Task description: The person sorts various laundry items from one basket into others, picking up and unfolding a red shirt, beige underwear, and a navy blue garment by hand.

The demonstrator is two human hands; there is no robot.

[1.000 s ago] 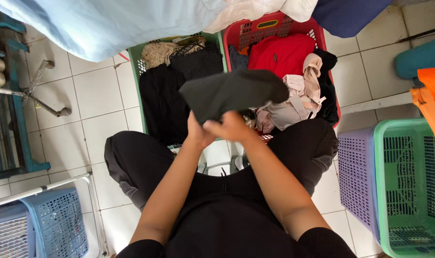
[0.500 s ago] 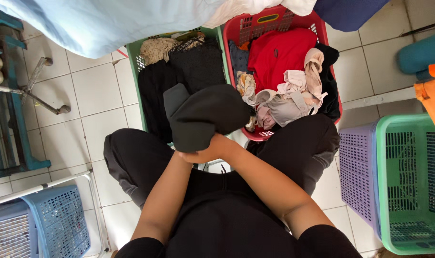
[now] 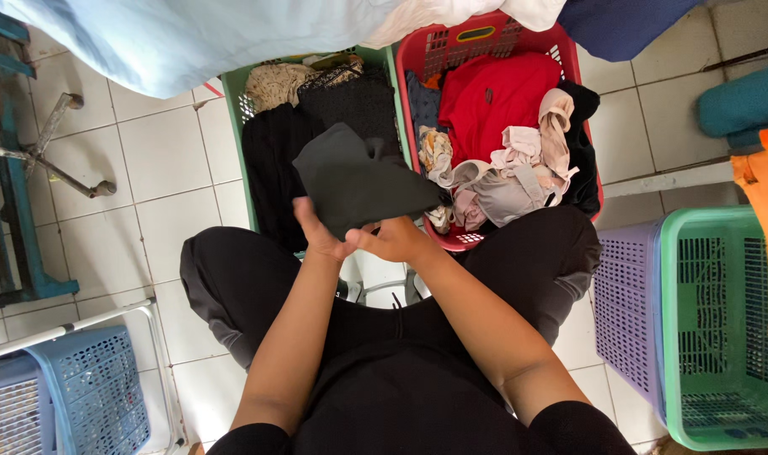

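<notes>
A folded dark grey garment [image 3: 354, 179] is held up in front of me by both hands. My left hand [image 3: 315, 233] grips its near left edge and my right hand [image 3: 396, 238] grips its near right edge, the two hands close together. The garment hangs over the near end of a green basket [image 3: 235, 94] that holds dark folded clothes. To the right stands a red basket [image 3: 468, 38] full of loose clothes, among them a red top [image 3: 497, 93] and pale pink pieces [image 3: 523, 164].
I sit with black-trousered knees spread on a white tiled floor. A purple and green basket pair [image 3: 695, 329] stands at the right, a blue basket [image 3: 80, 388] at the lower left. Pale blue cloth [image 3: 190, 34] hangs at the top. Orange cloth [image 3: 767, 194] is at the right edge.
The dark garment went from spread over the red basket to bunched, then lies flatter and folded over the green basket's near end. Both hands have moved slightly left with it.
</notes>
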